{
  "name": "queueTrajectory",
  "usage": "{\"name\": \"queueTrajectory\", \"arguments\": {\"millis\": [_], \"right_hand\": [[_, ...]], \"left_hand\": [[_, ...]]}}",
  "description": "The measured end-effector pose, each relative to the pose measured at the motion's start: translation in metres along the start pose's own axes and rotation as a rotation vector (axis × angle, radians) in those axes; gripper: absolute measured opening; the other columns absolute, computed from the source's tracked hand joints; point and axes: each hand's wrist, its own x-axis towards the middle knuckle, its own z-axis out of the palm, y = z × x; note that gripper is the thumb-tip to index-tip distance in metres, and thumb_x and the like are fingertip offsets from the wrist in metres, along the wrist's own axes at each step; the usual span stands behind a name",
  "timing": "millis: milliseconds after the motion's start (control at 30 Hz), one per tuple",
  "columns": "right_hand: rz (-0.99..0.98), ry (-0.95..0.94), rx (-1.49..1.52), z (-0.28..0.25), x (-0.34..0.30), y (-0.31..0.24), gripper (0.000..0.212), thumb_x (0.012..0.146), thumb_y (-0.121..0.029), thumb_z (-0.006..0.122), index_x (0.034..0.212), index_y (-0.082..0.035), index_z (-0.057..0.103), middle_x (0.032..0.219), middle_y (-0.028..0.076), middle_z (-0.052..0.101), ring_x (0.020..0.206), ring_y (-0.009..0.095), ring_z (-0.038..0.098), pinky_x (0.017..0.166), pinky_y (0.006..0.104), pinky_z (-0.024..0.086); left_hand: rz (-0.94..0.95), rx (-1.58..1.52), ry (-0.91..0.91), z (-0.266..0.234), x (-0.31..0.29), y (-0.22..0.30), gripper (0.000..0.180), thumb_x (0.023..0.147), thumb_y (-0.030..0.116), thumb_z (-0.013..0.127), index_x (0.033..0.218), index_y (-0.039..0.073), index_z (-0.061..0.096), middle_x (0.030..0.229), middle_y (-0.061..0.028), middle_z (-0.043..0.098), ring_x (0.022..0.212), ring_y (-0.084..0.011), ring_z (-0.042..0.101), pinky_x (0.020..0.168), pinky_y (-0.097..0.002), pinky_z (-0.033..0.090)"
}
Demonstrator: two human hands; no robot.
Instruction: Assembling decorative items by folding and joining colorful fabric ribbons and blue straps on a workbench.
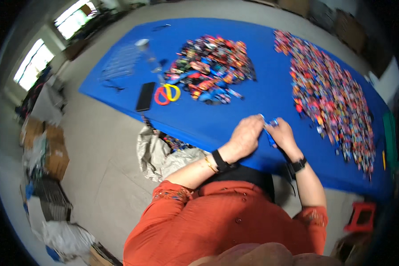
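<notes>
My left hand [246,136] and my right hand [283,134] meet over the near part of the blue-covered table [199,122]. Both have their fingers closed on a small, shiny blue strip [271,140], too blurred for me to tell its exact kind. One end of it hangs below the right fingers, while the rest is mostly covered. Beyond my hands lies a loose heap of small multicoloured pieces [213,66]. To the right spreads a long, dense band of similar small pieces [330,97].
Scissors with red and yellow handles [167,94] lie beside a black phone [145,96]. A clear bottle [150,55] and a wire rack [119,62] are farther left. Below the table edge sits a pale sack [153,155]. A red stool [360,217] stands at right; cardboard boxes [53,150] line the left wall.
</notes>
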Motion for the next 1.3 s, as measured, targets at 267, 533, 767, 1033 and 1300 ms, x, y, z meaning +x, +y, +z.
{"name": "queueTrajectory", "arguments": {"millis": [267, 533, 767, 1033, 1300], "right_hand": [[0.123, 0.000, 0.069, -0.005, -0.001, 0.004, 0.039, 0.084, -0.026, 0.068, 0.099, 0.006, 0.053, 0.071, 0.013, 0.062, 0.053, 0.019, 0.063, 0.041, 0.0319, 0.051], [-0.138, 0.101, -0.194, -0.036, -0.034, 0.013, 0.036, 0.086, -0.018, 0.066, 0.113, 0.001, 0.055, 0.073, 0.010, 0.060, 0.058, 0.017, 0.062, 0.057, 0.0317, 0.051], [-0.685, 0.234, -0.171, -0.025, -0.056, 0.026, 0.015, 0.083, -0.008, 0.063, 0.098, -0.007, 0.064, 0.089, 0.009, 0.062, 0.081, 0.031, 0.061, 0.067, 0.0383, 0.049], [-0.634, 0.155, -0.418, -0.020, -0.060, 0.028, 0.011, 0.084, -0.009, 0.062, 0.095, -0.008, 0.065, 0.091, 0.007, 0.061, 0.082, 0.028, 0.056, 0.074, 0.0384, 0.044], [-0.609, 0.083, -0.509, -0.023, -0.073, 0.021, 0.016, 0.084, -0.012, 0.064, 0.098, -0.005, 0.066, 0.094, 0.009, 0.063, 0.086, 0.028, 0.059, 0.077, 0.0386, 0.044]], "left_hand": [[0.036, 0.143, -0.222, 0.012, -0.007, 0.005, 0.057, 0.071, -0.006, 0.055, 0.128, -0.004, 0.050, 0.126, -0.0227, 0.056, 0.121, -0.0361, 0.052, 0.103, -0.0454, 0.040], [0.058, 0.240, -0.267, 0.012, -0.004, 0.010, 0.053, 0.074, -0.001, 0.054, 0.127, -0.004, 0.051, 0.125, -0.0199, 0.055, 0.120, -0.0349, 0.051, 0.103, -0.0435, 0.038], [0.075, 0.281, -0.289, 0.013, 0.000, 0.012, 0.052, 0.076, 0.000, 0.054, 0.127, -0.005, 0.051, 0.132, -0.0215, 0.051, 0.125, -0.0355, 0.047, 0.106, -0.0457, 0.036], [0.094, 0.371, -0.375, 0.015, 0.000, 0.011, 0.046, 0.084, 0.004, 0.049, 0.128, -0.007, 0.047, 0.135, -0.0230, 0.049, 0.125, -0.0348, 0.048, 0.106, -0.0489, 0.036], [0.100, 0.459, -0.413, 0.019, -0.006, 0.011, 0.051, 0.087, 0.008, 0.047, 0.136, -0.005, 0.042, 0.139, -0.0225, 0.047, 0.130, -0.0339, 0.046, 0.107, -0.0484, 0.035]]}}
